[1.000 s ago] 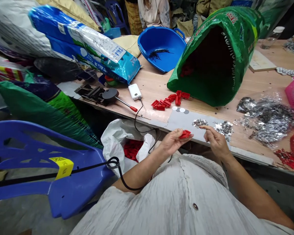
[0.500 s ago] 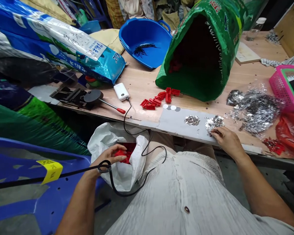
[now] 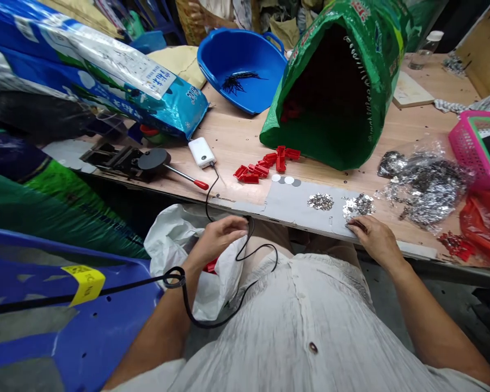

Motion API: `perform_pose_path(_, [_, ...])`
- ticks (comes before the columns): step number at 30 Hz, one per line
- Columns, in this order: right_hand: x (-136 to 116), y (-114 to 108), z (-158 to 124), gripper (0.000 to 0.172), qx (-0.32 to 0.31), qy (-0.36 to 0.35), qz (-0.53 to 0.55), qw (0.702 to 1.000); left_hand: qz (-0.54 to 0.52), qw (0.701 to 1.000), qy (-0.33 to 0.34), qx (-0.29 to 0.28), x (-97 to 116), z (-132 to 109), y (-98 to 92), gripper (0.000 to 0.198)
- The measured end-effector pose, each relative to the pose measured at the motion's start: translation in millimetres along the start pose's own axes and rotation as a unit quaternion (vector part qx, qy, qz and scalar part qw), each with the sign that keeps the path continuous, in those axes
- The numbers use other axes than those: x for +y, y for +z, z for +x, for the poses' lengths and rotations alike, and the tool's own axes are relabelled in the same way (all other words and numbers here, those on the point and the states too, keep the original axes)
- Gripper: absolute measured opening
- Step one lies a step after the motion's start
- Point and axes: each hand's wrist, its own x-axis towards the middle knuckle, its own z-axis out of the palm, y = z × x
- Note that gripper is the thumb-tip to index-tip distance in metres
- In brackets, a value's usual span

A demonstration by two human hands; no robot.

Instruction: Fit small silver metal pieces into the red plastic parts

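My left hand point(image 3: 218, 237) hovers over the mouth of a white bag point(image 3: 175, 239) beside my lap, fingers stretched loosely with nothing seen in them. Red plastic pieces point(image 3: 211, 266) show inside the bag just under the hand. My right hand point(image 3: 371, 237) rests on the near edge of a grey card point(image 3: 294, 204), its fingertips pressed together at a small heap of silver metal bits point(image 3: 359, 205). A second silver heap point(image 3: 320, 201) lies to its left. More red pieces point(image 3: 265, 163) sit on the table beyond the card.
A green sack point(image 3: 343, 81) lies open on its side behind the card, a blue basin point(image 3: 240, 60) to its left. A white power bank point(image 3: 201, 152) and black hand press point(image 3: 139, 160) lie left. Clear bag of silver parts point(image 3: 424, 185) and pink basket point(image 3: 479, 147) right; blue chair point(image 3: 44, 305) lower left.
My left hand carried a red piece down into the white bag, then rose out of it empty. My right hand dropped onto the silver heap and stays there.
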Motion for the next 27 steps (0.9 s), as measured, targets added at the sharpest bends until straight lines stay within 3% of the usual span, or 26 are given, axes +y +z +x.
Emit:
perform_pose_path(5, [-1,0,-2,0.022,0.007,-0.006,-0.009,1.0,0.081,0.994,0.065,0.032,10,57,21.1,0.032])
perform_pose_path(9, [5,3,-5,0.028,0.028,-0.004,-0.023,0.999,0.222,0.962,0.081,0.134,9,100,23.1,0.043])
perform_pose_path(13, [11,9,-7,0.033,0.038,-0.013,-0.046,0.998,0.303,0.927,0.081,0.204,8,130,21.3,0.055])
perform_pose_path(17, [15,14,-7,0.035,0.046,-0.038,-0.063,0.996,0.347,0.912,0.069,0.208,5,148,19.5,0.04])
perform_pose_path(23, [9,8,-7,0.029,0.067,-0.034,-0.056,0.996,0.302,0.928,0.088,0.201,-2,151,17.2,0.018])
perform_pose_path(25, [10,3,-6,0.028,0.081,-0.015,-0.041,0.996,0.238,0.943,0.093,0.211,-3,147,20.4,0.012])
perform_pose_path(27, [14,-3,-5,0.025,0.073,-0.002,-0.013,0.997,0.107,0.97,0.079,0.205,-2,140,27.0,0.006])
